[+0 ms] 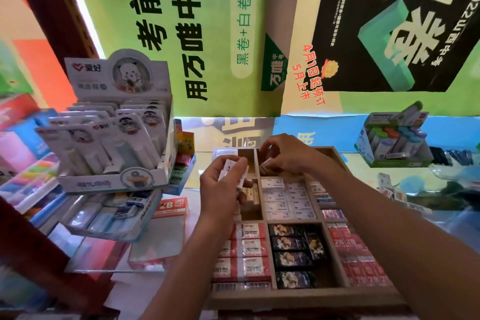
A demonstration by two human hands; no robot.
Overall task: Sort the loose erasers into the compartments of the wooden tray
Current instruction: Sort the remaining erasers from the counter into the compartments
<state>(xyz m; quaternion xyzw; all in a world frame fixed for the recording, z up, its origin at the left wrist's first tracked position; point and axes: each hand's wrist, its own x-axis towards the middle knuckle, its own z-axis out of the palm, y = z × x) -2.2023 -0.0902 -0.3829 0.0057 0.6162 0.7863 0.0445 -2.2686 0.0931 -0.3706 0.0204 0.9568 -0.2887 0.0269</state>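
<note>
Hard to make out under the right hand [285, 156]: something small and pale at the fingertips, at the rim of the far middle compartment of the wooden tray [298, 293]; cannot tell whether the fingers [270, 162] pinch it or only touch it, since the curled knuckles cover the spot. Hidden too by that hand: most of the far compartments. Cut off by the right forearm: the tray's near right corner and part of the red erasers [358, 249] in the right column. Blurred print on nearly every wrapper.

Left hand [223, 187] raised over the tray's left column, thumb and fingers curled round a small stack of white erasers [231, 167], covering much of the compartment beneath, where a few pale erasers [252, 193] show. Middle compartment packed with white erasers in rows [285, 200]; near middle compartment filled with black wrapped erasers [291, 244]; near left compartment filled with red-and-white erasers [249, 249].

To the left on the desk [192, 184], a tall display box of carded packs [114, 132] standing on a lower open box of blue and white items [109, 213], crowding close to the tray's left side. Beside it, a flat red-topped packet marked 2B [171, 206]. To the right, well apart, a green display box of small items [392, 140]. Behind, large green and black posters [233, 34] with printed characters.
</note>
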